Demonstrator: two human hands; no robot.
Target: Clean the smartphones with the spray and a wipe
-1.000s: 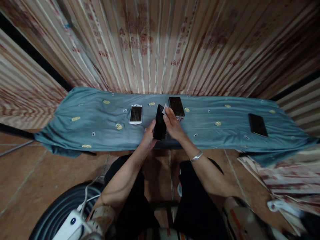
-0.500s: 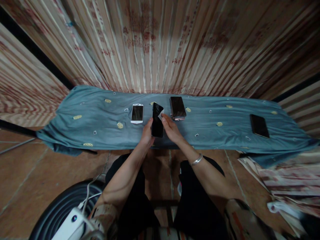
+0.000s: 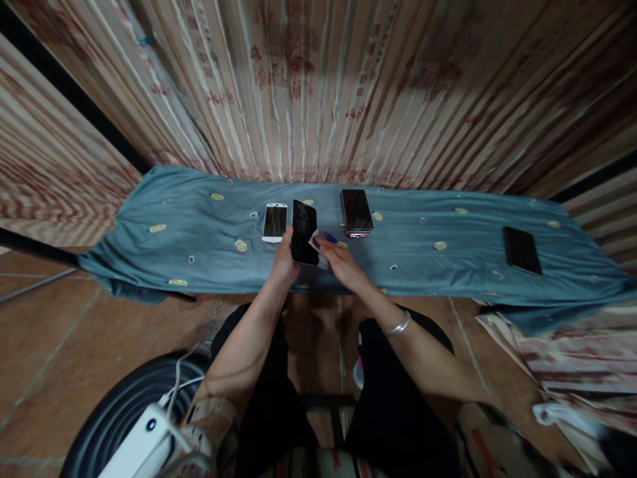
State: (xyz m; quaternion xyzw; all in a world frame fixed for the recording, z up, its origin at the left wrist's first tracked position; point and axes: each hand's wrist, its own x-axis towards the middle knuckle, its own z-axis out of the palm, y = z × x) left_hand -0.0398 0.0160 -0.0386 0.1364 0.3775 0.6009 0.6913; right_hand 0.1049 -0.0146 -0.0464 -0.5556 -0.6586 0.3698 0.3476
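The left hand [image 3: 284, 260] grasps a black phone [image 3: 304, 229] over the tabletop [image 3: 223, 269], between its near and far edges. The right hand [image 3: 341, 262] pinches a white scrap [image 3: 313, 241] at the phone's lower right (a small blue thing [image 3: 331, 238] shows beside its fingers). A white phone [image 3: 275, 222] lies just left, a dark-topped stack [image 3: 356, 209] by the far edge.

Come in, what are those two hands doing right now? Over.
Left hand holds black phone. Right hand pinches white wipe at phone's right edge. White phone lies close beside, on the left; nothing blocks the hands.
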